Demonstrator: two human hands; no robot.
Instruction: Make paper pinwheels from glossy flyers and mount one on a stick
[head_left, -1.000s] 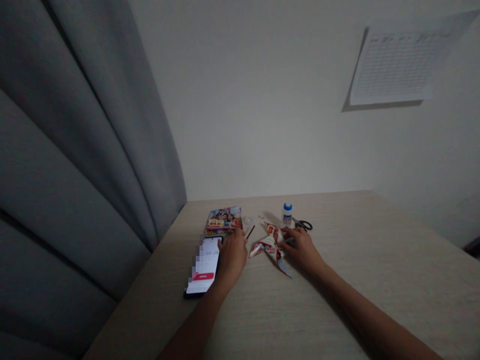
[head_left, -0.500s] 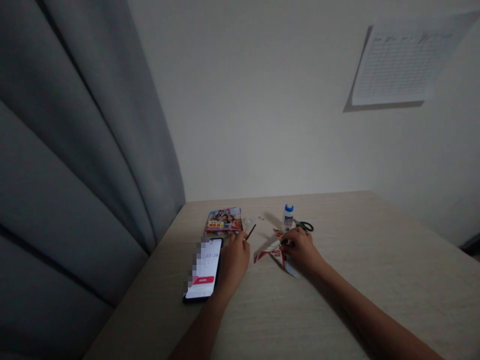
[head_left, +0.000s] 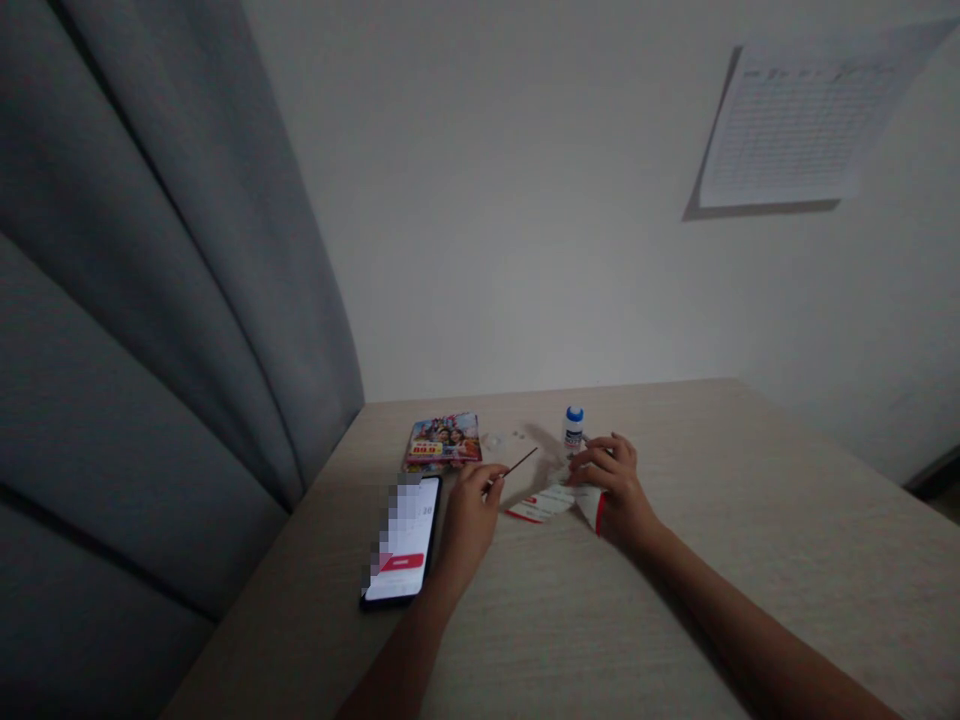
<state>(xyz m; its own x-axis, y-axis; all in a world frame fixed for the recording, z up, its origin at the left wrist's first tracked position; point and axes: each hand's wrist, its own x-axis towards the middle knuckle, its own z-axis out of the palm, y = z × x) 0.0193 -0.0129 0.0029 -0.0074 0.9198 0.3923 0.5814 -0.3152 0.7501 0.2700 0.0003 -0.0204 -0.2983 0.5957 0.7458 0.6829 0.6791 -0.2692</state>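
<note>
My left hand (head_left: 472,505) is closed, pinching a thin dark stick (head_left: 522,461) that points up and to the right. Its wrist is beside the phone. My right hand (head_left: 621,488) grips a folded piece of printed paper (head_left: 553,501), white with red markings, just above or on the table; its fingers bend over the paper's top edge. Right behind those fingers stands a small white glue bottle (head_left: 573,430) with a blue cap. The scissors seen earlier are mostly hidden behind my right hand.
A phone (head_left: 409,550) with a lit screen lies left of my left hand. Behind it is a stack of colourful printed leaflets (head_left: 445,440), with small pale bits (head_left: 519,435) to their right. A wall closes off the table's back; a grey curtain (head_left: 187,250) hangs at left.
My right hand has turned and shifted slightly right, and the paper now shows its whiter side, lying flatter. The stick in my left hand has tilted lower and extends farther right.
</note>
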